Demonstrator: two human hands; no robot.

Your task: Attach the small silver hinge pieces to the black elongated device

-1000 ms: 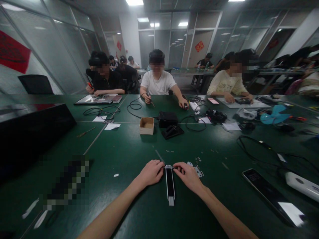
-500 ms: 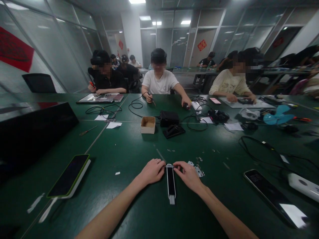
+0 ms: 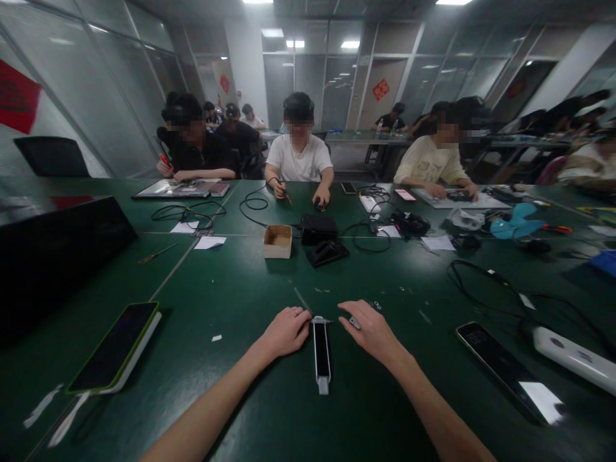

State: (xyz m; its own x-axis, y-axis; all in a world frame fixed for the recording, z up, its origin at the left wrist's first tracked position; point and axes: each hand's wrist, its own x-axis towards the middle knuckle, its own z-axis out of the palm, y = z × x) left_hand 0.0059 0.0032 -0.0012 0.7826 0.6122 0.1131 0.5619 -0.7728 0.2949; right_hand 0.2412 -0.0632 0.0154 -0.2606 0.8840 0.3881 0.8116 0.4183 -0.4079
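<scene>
A slim black device with a white frame (image 3: pixel 322 351) lies lengthwise in front of me on the green table (image 3: pixel 231 398). A pale tab sticks out of its near end, and a thin, light piece crosses its far end. My left hand (image 3: pixel 285 332) rests beside that far end, its fingers closed at the device's corner; the exact grip is hidden. To the right, my right hand (image 3: pixel 373 330) is apart from the device, thumb and fingers parted. Under its fingers a small grey metal piece (image 3: pixel 355 323) shows, and small rings (image 3: pixel 376 305) lie just beyond.
A phone in a green case (image 3: pixel 115 346) lies left, another phone (image 3: pixel 500 362) right, beside a white power strip (image 3: pixel 572 356). Ahead are a small cardboard box (image 3: pixel 278 247), a black box (image 3: pixel 319 229) and loose cables. Several people sit across the table.
My right hand has let go of the device's far end and moved right, over the small metal pieces, its fingers opening. My left hand stays at the device. The view has shifted slightly.
</scene>
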